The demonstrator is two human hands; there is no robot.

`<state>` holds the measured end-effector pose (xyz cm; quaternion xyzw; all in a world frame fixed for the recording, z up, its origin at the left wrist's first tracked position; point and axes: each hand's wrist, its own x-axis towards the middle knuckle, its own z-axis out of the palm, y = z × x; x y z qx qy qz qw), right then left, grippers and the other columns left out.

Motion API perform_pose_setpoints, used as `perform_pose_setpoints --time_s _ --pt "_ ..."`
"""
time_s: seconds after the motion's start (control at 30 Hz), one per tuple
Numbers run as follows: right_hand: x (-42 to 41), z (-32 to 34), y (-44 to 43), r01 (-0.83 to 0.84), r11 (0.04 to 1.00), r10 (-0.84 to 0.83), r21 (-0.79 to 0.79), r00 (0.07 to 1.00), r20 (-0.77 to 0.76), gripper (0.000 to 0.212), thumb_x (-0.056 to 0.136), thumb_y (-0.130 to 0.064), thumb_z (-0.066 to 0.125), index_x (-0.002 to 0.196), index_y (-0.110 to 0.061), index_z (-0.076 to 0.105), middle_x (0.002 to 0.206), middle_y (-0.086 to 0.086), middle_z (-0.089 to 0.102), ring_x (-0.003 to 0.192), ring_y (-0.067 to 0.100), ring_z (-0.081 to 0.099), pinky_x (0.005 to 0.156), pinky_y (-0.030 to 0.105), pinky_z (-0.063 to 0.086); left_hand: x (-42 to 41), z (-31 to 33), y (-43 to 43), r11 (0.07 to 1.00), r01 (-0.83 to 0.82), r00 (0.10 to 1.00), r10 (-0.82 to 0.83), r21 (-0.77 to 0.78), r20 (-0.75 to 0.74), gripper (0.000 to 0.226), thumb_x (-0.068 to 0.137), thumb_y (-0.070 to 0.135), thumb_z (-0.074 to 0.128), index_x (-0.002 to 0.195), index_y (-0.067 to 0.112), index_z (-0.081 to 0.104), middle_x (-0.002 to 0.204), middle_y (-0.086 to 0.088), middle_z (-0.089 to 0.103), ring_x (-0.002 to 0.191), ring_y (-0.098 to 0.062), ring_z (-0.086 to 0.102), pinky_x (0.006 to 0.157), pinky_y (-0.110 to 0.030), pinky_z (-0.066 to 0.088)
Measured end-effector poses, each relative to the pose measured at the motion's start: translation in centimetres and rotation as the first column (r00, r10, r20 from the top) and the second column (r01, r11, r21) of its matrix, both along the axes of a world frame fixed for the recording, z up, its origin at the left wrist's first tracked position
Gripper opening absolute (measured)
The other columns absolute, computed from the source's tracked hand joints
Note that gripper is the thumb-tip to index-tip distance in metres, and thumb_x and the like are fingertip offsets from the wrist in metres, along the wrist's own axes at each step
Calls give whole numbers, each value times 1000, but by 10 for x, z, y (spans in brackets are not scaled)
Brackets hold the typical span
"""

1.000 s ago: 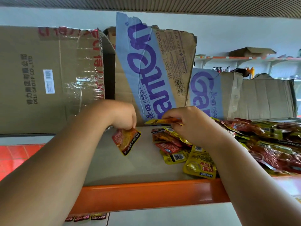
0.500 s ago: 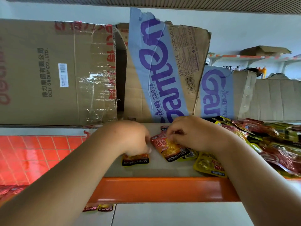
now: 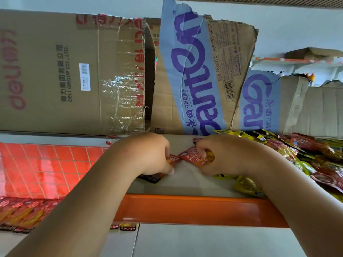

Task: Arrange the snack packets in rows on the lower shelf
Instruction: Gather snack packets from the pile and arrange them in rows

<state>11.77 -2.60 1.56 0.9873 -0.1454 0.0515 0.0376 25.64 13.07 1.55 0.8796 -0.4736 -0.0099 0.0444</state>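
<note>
Shelf board [image 3: 185, 184], grey w/ orange front rail [image 3: 185, 208], runs across mid-frame. Cardboard boxes [image 3: 65, 71] stand along its back edge. Red floor tiles [image 3: 46, 164] at mid-left.

Left hand [image 3: 148, 154], ctr of frame: fingers curled down over a dark-edged packet [image 3: 152, 178], pinning it to the board. Right hand [image 3: 222, 154], just right of it: thumb and fingers pinch a red packet [image 3: 193, 157] by its right end, held low over the board, its left corner just beside the left hand.

Loose heap of packets [image 3: 315, 154], red and yellow, right of frame, same board.

Lower shelf [image 3: 185, 242], btm of frame: row of packets [image 3: 22, 214] at lower left, blurred.
</note>
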Motion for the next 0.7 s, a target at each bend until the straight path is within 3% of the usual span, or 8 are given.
perform_pose_setpoints --time_s 0.1,0.23,0.47,0.63,0.7 --pt "2 6 5 52 999 -52 0 997 -58 32 86 -56 67 92 -28 53 78 -8 51 69 4 44 57 26 29 6 0 6 1000 22 999 -23 -21 -27 40 83 53 79 119 41 66 107 13 56 96 -14 55 68 -25 43" --pt "5 9 12 61 998 -61 5 997 -43 21 88 -45 69 97 -31 57 83 -8 55 55 2 44 49 20 26 19 -2 16 998 37 994 -43 -56 -102 39 78 54 83 111 45 65 118 13 64 102 -14 63 90 -35 55" --pt "17 5 25 109 993 -110 54 994 17 26 82 -46 73 100 -33 59 91 -12 55 77 3 49 58 24 33 46 0 40 999 41 993 -44 -28 -112 40 71 50 88 103 44 63 109 14 65 97 -15 66 87 -40 59" --pt "27 4 42 115 985 -136 129 976 171 23 83 -40 75 99 -35 59 99 -14 57 88 6 54 67 22 43 65 -13 66 960 63 975 -117 -273 -188 38 69 36 85 99 44 63 100 21 66 88 -7 68 79 -39 61" --pt "34 2 51 103 984 -141 146 951 276 24 81 -41 77 95 -37 58 98 -15 58 87 4 54 65 22 43 73 -19 78 907 53 977 -135 -419 -168 34 72 34 84 98 44 63 95 22 65 76 -3 67 65 -33 59"
